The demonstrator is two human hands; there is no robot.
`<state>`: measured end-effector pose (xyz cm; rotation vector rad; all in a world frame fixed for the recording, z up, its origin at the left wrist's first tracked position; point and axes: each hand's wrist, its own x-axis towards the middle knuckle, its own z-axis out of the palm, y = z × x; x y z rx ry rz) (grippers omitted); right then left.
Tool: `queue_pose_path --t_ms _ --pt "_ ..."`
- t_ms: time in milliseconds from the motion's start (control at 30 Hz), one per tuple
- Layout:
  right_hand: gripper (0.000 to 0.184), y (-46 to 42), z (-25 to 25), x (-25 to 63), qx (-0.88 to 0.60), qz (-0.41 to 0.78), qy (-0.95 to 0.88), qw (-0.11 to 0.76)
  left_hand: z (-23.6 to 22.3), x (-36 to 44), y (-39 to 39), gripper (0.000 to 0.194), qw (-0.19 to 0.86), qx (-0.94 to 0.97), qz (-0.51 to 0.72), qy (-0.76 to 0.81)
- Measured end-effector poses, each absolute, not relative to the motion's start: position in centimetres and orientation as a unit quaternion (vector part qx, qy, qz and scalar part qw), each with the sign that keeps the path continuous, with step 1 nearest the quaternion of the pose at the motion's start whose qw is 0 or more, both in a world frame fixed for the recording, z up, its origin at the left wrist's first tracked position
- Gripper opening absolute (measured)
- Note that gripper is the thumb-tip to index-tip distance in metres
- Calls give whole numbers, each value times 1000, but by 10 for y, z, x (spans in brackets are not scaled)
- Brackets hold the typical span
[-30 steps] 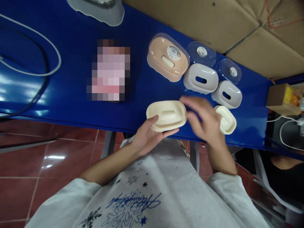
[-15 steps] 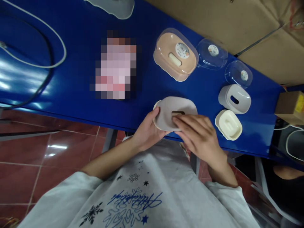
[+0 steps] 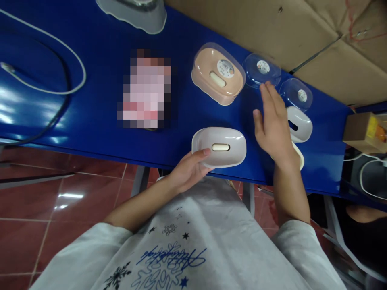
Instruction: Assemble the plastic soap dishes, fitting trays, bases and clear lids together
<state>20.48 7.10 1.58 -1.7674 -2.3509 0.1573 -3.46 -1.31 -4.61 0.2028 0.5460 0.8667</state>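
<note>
My left hand [image 3: 193, 167] grips a pale grey oval soap box [image 3: 237, 153] at its left end, thumb on top, close to the table's front edge. A cream bar shows through the slot in the middle of the box. My right hand [image 3: 273, 125] is raised over the table, fingers stretched out and holding nothing. Its fingertips are nearest a clear oval lid [image 3: 254, 70] with a round label. A second clear lid [image 3: 293, 90] lies to the right. Below that are a grey slotted tray [image 3: 304, 125] and a cream base [image 3: 299, 155], both partly hidden by my right hand and wrist.
A peach soap box [image 3: 205, 60] under a clear cover stands at the back of the blue table [image 3: 99, 117]. A blurred-out pink item [image 3: 148, 90] lies left of it. White cable [image 3: 81, 60] loops at far left; a grey container [image 3: 151, 20] and cardboard [image 3: 272, 24] are behind.
My right hand has let go of the grey soap box and moved up and right toward the clear lids. The cream bar now shows in the box's slot. My left hand keeps its hold.
</note>
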Motion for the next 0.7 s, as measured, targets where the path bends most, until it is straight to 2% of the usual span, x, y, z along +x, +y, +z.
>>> queue_pose_path --t_ms 100,200,333,467,533,700 --pt "73 109 10 208 -634 53 -772 0 -44 -35 -13 79 864 83 422 260" --pt "71 119 7 208 -631 50 -774 -21 -45 -36 -14 76 869 78 425 241" --pt "82 107 11 217 -632 13 -775 2 -46 -36 -14 72 875 73 419 232" --pt "97 105 11 236 -604 74 -793 -3 -42 -37 -11 57 881 67 410 225" --pt "95 104 12 242 -594 105 -797 7 -39 -38 -10 52 886 55 404 221" --pt "85 79 34 227 -525 134 -832 121 -38 -38 -8 48 887 43 402 221"
